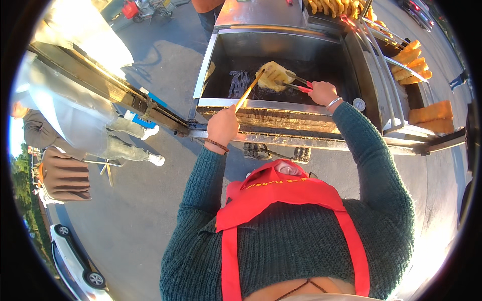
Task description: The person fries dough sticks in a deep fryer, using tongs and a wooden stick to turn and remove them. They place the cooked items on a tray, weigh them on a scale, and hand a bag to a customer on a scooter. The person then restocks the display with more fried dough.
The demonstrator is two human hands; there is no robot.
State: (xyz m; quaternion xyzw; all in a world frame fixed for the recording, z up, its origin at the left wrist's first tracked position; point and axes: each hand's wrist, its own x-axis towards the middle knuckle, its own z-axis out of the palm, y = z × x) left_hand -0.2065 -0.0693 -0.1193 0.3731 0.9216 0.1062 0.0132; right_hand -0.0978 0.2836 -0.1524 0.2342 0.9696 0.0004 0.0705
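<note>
A piece of frying dough (274,77) floats in the dark oil of a rectangular metal fryer (275,41). My left hand (223,126) grips a long wooden stick (249,91), whose far tip meets the left side of the dough. Metal tongs with red handles (305,89) are in my right hand (324,93). Their tips reach the right side of the dough; whether they pinch it I cannot tell. Bubbles show in the oil left of the dough. Beside my right wrist, a round dial thermometer (359,104) sits at the fryer's front right corner.
Right of the fryer is a metal rack (388,86) with fried dough sticks (412,62) and flat golden pieces (433,116). More dough sticks (331,7) are heaped behind. A person (75,109) stands at left beyond a wooden-edged counter (113,94). A car (77,259) is parked behind.
</note>
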